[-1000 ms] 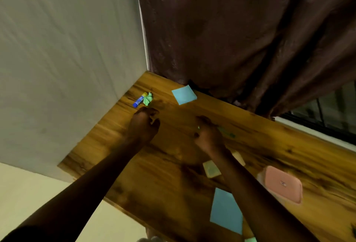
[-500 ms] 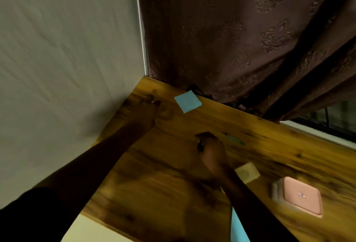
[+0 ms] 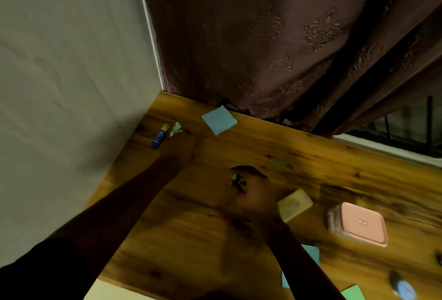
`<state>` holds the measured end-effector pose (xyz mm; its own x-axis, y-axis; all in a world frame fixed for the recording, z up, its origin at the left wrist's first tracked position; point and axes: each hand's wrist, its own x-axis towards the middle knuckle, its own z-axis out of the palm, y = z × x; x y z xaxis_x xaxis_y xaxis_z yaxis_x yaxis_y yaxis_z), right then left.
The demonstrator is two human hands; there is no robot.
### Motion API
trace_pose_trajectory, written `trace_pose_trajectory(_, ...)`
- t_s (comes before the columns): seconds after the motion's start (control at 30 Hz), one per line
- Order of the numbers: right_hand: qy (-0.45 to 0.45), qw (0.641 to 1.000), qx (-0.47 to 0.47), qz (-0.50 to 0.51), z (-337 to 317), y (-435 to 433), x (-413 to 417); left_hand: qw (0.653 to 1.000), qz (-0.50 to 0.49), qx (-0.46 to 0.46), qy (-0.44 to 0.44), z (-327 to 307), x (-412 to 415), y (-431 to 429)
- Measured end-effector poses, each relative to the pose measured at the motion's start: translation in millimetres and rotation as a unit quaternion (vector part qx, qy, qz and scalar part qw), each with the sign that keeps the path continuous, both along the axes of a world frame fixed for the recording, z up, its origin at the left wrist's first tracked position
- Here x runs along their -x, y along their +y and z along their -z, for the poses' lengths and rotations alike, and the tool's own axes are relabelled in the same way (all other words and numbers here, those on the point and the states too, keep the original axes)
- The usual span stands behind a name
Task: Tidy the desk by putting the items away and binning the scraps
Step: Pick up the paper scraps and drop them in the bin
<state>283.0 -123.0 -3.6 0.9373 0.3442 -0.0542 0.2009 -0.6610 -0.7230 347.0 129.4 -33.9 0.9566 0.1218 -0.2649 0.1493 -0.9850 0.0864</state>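
Desk corner, seen from above, all places given from the glue stick (image 3: 159, 136), which lies on the desk (image 3: 191, 240) close to the wall. My left hand (image 3: 183, 149) lies just on my side of the glue stick, its fingertips nearly at the crumpled green scrap (image 3: 177, 129). The hand is dark and blurred, so I cannot tell whether its fingers are spread or pinching. The scrap rests on the wood just beside the stick's yellow cap, on the side away from the wall. Half a second ago the hand hid both things; now both show again, and neither is lifted. A second ago the scrap seemed to touch the cap, and now a small gap shows. I judge the pick-up to be not yet made. My right hand (image 3: 253, 194), well apart from the glue stick and towards me, keeps its fingers curled round a wad of small green scraps (image 3: 238, 180), as in both earlier views. That handful seems ready for the bin, which is not in view. Farther from the glue stick lie a blue note pad (image 3: 219, 120), a green strip (image 3: 281, 163), a yellow pad (image 3: 295, 204) and a pink-lidded box (image 3: 361, 223), so most of the tidying remains.
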Motion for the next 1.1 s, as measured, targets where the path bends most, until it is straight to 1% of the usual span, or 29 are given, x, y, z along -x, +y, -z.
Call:
trace_pose_trajectory(0.1, 0.010, 1.000, -0.023, 0.013, -10, -9, 8, 0.998, 0.030, -0.016, -0.054, 0, 3, 0)
trace_pose_trajectory(0.17, 0.032, 0.999, -0.032, 0.017, -16, -16, 12, 0.995, 0.041, -0.059, -0.065, -6, 3, 0)
trace_pose_trajectory(0.23, 0.041, 0.999, -0.025, 0.018, -14, -21, 14, 0.994, 0.025, -0.100, -0.047, -13, 1, 2)
trace_pose_trajectory(0.37, 0.005, 1.000, 0.004, 0.016, -6, -27, 15, 0.998, 0.000, -0.064, -0.005, -10, -3, 1)
trace_pose_trajectory(0.5, -0.002, 1.000, 0.009, 0.013, -9, -30, 15, 0.995, 0.009, -0.095, -0.024, -9, -1, -7)
trace_pose_trajectory(0.57, -0.002, 1.000, 0.014, 0.015, -12, -31, 13, 0.989, 0.035, -0.141, -0.038, -14, -2, -7)
trace_pose_trajectory(0.67, 0.005, 1.000, 0.025, 0.016, -15, -31, 11, 0.980, 0.036, -0.186, -0.060, -19, -5, -2)
trace_pose_trajectory(0.73, 0.002, 1.000, 0.020, 0.015, -16, -30, 9, 0.974, 0.050, -0.192, -0.106, -20, -7, 2)
trace_pose_trajectory(0.77, -0.003, 1.000, 0.019, 0.013, -16, -29, 9, 0.972, 0.057, -0.197, -0.113, -20, -7, 5)
trace_pose_trajectory(0.9, -0.020, 1.000, 0.017, 0.010, -13, -24, 8, 0.979, 0.056, -0.163, -0.110, -8, -17, 25)
trace_pose_trajectory(1.0, -0.043, 0.999, 0.009, 0.008, -12, -20, 9, 0.984, 0.041, -0.163, -0.058, -1, -26, 33)
trace_pose_trajectory(1.1, -0.049, 0.999, 0.015, 0.006, -10, -19, 8, 0.987, 0.040, -0.143, -0.060, -7, -28, 30)
